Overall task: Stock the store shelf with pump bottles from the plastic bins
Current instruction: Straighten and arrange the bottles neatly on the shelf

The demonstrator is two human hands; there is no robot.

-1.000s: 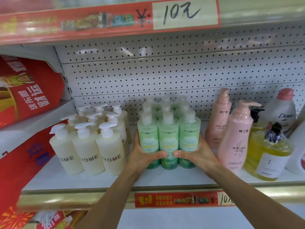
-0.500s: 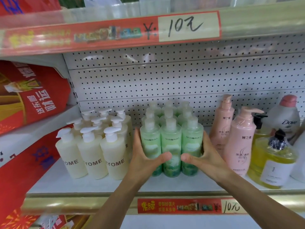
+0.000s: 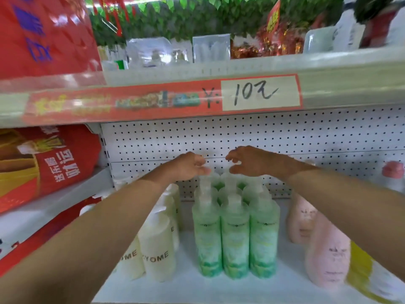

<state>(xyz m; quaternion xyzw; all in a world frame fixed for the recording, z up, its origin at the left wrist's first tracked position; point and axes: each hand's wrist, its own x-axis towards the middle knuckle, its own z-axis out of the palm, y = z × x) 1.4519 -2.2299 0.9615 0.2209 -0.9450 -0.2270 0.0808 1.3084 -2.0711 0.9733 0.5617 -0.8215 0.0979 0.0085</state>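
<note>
Several green pump bottles (image 3: 235, 238) stand in tight rows in the middle of the white shelf (image 3: 197, 290). Both my arms reach in over them. My left hand (image 3: 188, 166) hovers over the back row's left pumps, fingers loosely curled, thumb pointing right. My right hand (image 3: 249, 161) is over the back row's right pumps, thumb and fingers spread in a loose claw. Neither hand visibly holds anything. The frame is blurred, and the rear pump heads under the hands are hard to make out. No plastic bin is in view.
Cream pump bottles (image 3: 157, 249) stand left of the green ones, partly behind my left forearm. Pink bottles (image 3: 326, 255) and a yellow bottle (image 3: 361, 266) are to the right. The upper shelf's price strip (image 3: 153, 102) hangs low overhead. A red bag (image 3: 43, 161) lies at left.
Both hands let go of the front green bottles' sides and rose up and back over the rear row's pumps. The camera tilted upward.
</note>
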